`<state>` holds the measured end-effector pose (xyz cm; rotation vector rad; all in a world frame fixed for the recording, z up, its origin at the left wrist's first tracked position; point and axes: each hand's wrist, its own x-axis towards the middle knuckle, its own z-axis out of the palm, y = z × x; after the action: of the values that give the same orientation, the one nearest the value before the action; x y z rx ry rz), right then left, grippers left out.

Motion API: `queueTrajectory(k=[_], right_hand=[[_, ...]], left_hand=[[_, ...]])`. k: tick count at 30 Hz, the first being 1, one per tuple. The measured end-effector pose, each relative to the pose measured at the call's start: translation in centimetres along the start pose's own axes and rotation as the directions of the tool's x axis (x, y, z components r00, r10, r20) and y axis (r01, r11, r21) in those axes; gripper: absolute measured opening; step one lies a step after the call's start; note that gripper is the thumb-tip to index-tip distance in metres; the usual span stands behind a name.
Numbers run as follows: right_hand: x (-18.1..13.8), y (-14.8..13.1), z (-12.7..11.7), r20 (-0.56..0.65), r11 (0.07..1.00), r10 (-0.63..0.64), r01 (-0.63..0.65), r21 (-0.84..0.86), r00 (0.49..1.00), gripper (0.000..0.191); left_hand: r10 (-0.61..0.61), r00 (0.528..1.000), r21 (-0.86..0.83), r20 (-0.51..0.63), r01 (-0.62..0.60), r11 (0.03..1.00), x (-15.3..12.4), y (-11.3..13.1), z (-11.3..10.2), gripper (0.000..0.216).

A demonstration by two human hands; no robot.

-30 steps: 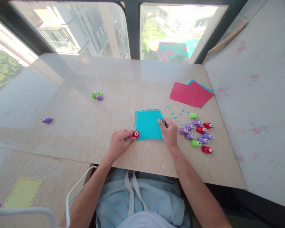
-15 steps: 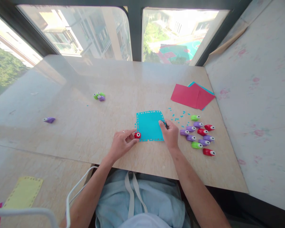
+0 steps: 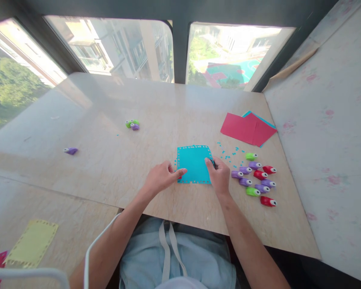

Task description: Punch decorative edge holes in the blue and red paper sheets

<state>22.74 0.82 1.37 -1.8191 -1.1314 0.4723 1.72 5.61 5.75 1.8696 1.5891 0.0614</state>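
Observation:
A turquoise paper square (image 3: 194, 164) with small holes punched along its edges lies on the marble table (image 3: 123, 160). My left hand (image 3: 162, 177) is closed over a small red punch at the sheet's lower left corner; only a sliver of red shows under the fingers. My right hand (image 3: 219, 173) pinches the sheet's right edge, fingers curled. A cluster of purple, red and green punches (image 3: 255, 178) lies just right of my right hand.
Red and blue paper sheets (image 3: 248, 127) lie at the back right. Turquoise confetti (image 3: 230, 152) is scattered near them. A green and purple punch pair (image 3: 132, 124) and a lone purple punch (image 3: 71, 151) sit at left. A yellow punched sheet (image 3: 31, 243) lies on the lower table.
My left hand has pressed down over the red punch, which is now almost hidden. The view has shifted slightly; my right hand keeps its hold on the sheet.

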Motion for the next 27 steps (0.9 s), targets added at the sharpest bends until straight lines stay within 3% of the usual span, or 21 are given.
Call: queueTrajectory(k=[3, 10, 19, 27], right_hand=[[0.0, 0.1, 0.1, 0.01, 1.0, 0.004, -0.004, 0.015, 1.0, 0.041], [0.0, 0.2, 0.1, 0.007, 1.0, 0.003, -0.004, 0.02, 1.0, 0.042], [0.0, 0.0, 0.1, -0.009, 1.0, 0.008, -0.008, -0.002, 1.0, 0.042], [0.0, -0.1, 0.1, -0.011, 1.0, 0.015, -0.015, 0.01, 1.0, 0.041]], left_hand=[[0.007, 0.999, 0.039, 0.051, -0.009, 0.999, 0.6, -0.1, 0.1, 0.059], [0.079, 0.985, -0.057, 0.155, -0.071, 0.996, 1.6, -0.8, -0.5, 0.058], [0.134, 0.983, -0.086, 0.123, -0.124, 0.989, 1.5, -1.1, -0.3, 0.053], [0.106, 0.982, -0.074, 0.156, -0.096, 0.993, 1.4, -0.9, -0.4, 0.056]])
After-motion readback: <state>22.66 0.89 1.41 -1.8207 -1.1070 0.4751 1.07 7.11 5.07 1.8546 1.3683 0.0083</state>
